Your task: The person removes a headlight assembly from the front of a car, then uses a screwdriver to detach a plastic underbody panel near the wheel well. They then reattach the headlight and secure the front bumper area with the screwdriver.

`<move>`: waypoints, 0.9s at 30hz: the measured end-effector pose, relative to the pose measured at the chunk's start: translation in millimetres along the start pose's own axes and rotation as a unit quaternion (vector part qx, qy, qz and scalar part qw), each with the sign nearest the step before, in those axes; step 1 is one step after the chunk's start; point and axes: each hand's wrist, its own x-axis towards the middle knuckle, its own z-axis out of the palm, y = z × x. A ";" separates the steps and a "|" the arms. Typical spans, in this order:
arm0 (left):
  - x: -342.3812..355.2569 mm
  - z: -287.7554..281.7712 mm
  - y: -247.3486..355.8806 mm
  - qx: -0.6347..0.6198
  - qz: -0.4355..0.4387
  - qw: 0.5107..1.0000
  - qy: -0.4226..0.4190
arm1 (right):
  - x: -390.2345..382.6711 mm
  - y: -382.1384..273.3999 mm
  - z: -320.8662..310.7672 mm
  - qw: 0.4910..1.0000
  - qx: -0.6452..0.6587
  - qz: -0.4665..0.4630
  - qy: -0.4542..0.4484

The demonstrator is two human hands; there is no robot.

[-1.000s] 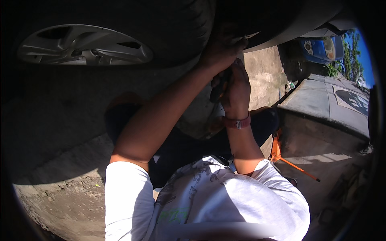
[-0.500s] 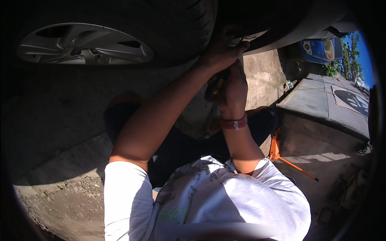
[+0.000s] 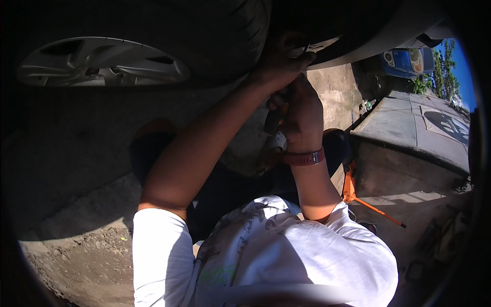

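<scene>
Both hands were up under a car's wheel arch (image 3: 327, 48), close together: left hand (image 3: 280, 64) on its edge, right hand (image 3: 302, 115) wrapped round a dark tool handle (image 3: 272, 120). Tyre (image 3: 169, 30) w/ silver hubcap (image 3: 99, 61) sat far left; orange jack (image 3: 353, 189) at right, near a concrete slab (image 3: 409, 128).

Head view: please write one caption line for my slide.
Left hand reaches to the wheel arch edge; right hand grips a dark-handled tool.

Silver spoked wheel hub (image 3: 97, 61) upper left; black rubber tyre (image 3: 225, 36) right of it; orange metal jack (image 3: 358, 197) lower right, below grey concrete slab (image 3: 409, 128); blue car (image 3: 406, 61) upper right.
</scene>
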 end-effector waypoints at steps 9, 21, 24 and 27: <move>-2.1 1.0 2.2 -0.055 0.050 0.997 -0.026 | -2.7 -22.8 -36.7 0.998 0.012 0.050 -0.046; -9.0 -3.2 6.8 0.043 0.044 0.998 -0.020 | 1.0 4.0 18.5 0.997 -0.029 -0.014 0.073; -10.6 -3.5 6.9 0.039 0.049 0.998 -0.010 | 1.4 -3.0 8.3 0.998 -0.042 0.013 0.037; -11.8 -2.7 7.9 0.044 -0.027 0.999 -0.015 | 4.6 -19.5 -14.2 0.997 -0.019 0.065 -0.027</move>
